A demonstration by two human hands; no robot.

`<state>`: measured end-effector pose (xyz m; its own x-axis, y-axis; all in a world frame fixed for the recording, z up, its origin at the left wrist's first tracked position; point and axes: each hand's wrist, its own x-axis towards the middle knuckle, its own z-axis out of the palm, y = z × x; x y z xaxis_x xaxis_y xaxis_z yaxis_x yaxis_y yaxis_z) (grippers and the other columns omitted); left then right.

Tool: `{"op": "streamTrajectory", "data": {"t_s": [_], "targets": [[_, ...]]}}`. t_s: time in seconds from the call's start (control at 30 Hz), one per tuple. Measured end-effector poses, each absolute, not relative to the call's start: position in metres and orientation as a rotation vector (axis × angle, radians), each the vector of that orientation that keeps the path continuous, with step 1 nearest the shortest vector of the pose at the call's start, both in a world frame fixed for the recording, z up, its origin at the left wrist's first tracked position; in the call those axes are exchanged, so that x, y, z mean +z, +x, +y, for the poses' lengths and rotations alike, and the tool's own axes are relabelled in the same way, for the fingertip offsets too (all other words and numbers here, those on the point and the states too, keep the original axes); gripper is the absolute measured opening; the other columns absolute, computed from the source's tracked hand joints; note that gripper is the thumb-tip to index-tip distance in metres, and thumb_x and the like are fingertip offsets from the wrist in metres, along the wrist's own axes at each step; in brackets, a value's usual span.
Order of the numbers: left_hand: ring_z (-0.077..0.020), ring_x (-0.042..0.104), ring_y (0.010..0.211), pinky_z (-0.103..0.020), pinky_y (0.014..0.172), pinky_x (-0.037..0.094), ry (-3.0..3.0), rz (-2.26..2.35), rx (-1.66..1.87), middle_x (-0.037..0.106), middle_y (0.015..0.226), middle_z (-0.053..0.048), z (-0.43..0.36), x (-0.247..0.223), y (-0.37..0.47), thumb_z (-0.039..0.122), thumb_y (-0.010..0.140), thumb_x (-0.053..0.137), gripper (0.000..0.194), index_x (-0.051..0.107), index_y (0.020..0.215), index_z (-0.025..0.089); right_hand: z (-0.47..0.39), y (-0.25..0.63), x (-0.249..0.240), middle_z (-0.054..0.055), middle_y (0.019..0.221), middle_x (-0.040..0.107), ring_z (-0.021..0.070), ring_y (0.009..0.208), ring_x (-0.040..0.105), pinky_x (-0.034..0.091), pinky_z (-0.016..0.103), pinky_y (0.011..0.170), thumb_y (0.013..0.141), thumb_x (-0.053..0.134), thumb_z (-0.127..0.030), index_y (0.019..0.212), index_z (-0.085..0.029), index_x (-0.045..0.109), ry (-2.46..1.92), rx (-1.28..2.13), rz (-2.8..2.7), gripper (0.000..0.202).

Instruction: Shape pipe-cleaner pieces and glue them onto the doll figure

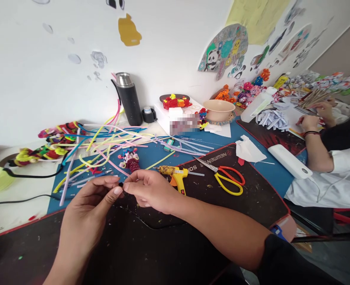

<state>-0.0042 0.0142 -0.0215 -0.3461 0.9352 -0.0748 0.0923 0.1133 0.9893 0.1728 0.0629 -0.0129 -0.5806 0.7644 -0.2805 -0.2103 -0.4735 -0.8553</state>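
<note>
The left hand (pixel 87 211) and the right hand (pixel 153 194) meet fingertip to fingertip, each in a narrow pinch on a small dark piece (pixel 121 184). The piece sits between them, raised over the black mat (pixel 151 253); it is mostly hidden by the fingers, so its shape cannot be told. The left thumb and forefinger seem to steady it from one side while the right ones bear on it from the other, a hold that suits something this tiny. The remaining fingers curl or fan away, likely so as not to crowd the pinch.

Just beyond the right hand, a yellow glue gun (pixel 179 179) lies on its side, a glue stick (pixel 197 174) jutting from its rear. Its handle points back toward the person, probably for an easy pick-up, and its nozzle is directed to the left, beyond the hands. Further right, past the right forearm, the scissors (pixel 216 169) rest with blades aimed away and loops nearer the arm, which looks both safe and handy.

A small beaded-looking figure (pixel 131 160) is just past the fingertips, in plain sight. Loose fuzzy stems (pixel 70 170) fan out beyond the left hand, within reach yet off the near working area. The black flask (pixel 130 101) stands upright against the wall at the back of the worktop (pixel 11 215), where an elbow is unlikely to knock it.
</note>
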Motion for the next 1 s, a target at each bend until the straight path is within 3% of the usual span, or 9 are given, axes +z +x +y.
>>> {"op": "streamTrajectory", "data": {"t_s": [0.13, 0.37, 0.77, 1.0], "targets": [[-0.0242, 0.076, 0.081, -0.033, 0.078, 0.065, 1.019, 1.476, 1.316, 0.078, 0.09, -0.001, 0.017, -0.026, -0.008, 0.065, 0.069, 0.101, 0.053, 0.081, 0.103, 0.029, 0.064, 0.173, -0.013, -0.013, 0.051, 0.048, 0.0073, 0.042, 0.034, 0.026, 0.024, 0.044, 0.088, 0.092, -0.046, 0.089, -0.022, 0.063, -0.9, 2.049, -1.081, 0.038], [-0.0254, 0.072, 0.079, -0.036, 0.075, 0.062, 1.105, 1.428, 1.177, 0.075, 0.081, -0.003, 0.018, -0.026, -0.006, 0.069, 0.079, 0.093, 0.046, 0.078, 0.091, 0.028, 0.064, 0.174, -0.02, -0.012, 0.052, 0.051, 0.0078, 0.043, 0.036, 0.025, 0.024, 0.045, 0.09, 0.09, -0.048, 0.094, -0.022, 0.065, -0.858, 2.0, -1.116, 0.036], [-0.0228, 0.07, 0.078, -0.032, 0.075, 0.058, 1.06, 1.396, 1.144, 0.076, 0.079, -0.003, 0.017, -0.029, -0.007, 0.072, 0.077, 0.093, 0.049, 0.081, 0.083, 0.025, 0.065, 0.174, -0.025, -0.012, 0.056, 0.052, 0.008, 0.045, 0.039, 0.026, 0.025, 0.046, 0.085, 0.093, -0.053, 0.099, -0.021, 0.069, -0.837, 1.958, -1.138, 0.043], [-0.0246, 0.07, 0.077, -0.034, 0.073, 0.058, 1.112, 1.428, 1.157, 0.075, 0.076, -0.003, 0.016, -0.027, -0.007, 0.073, 0.08, 0.09, 0.049, 0.079, 0.082, 0.025, 0.064, 0.173, -0.02, -0.012, 0.053, 0.049, 0.0076, 0.045, 0.034, 0.024, 0.026, 0.046, 0.081, 0.096, -0.054, 0.097, -0.021, 0.068, -0.798, 1.995, -1.079, 0.046]]}}
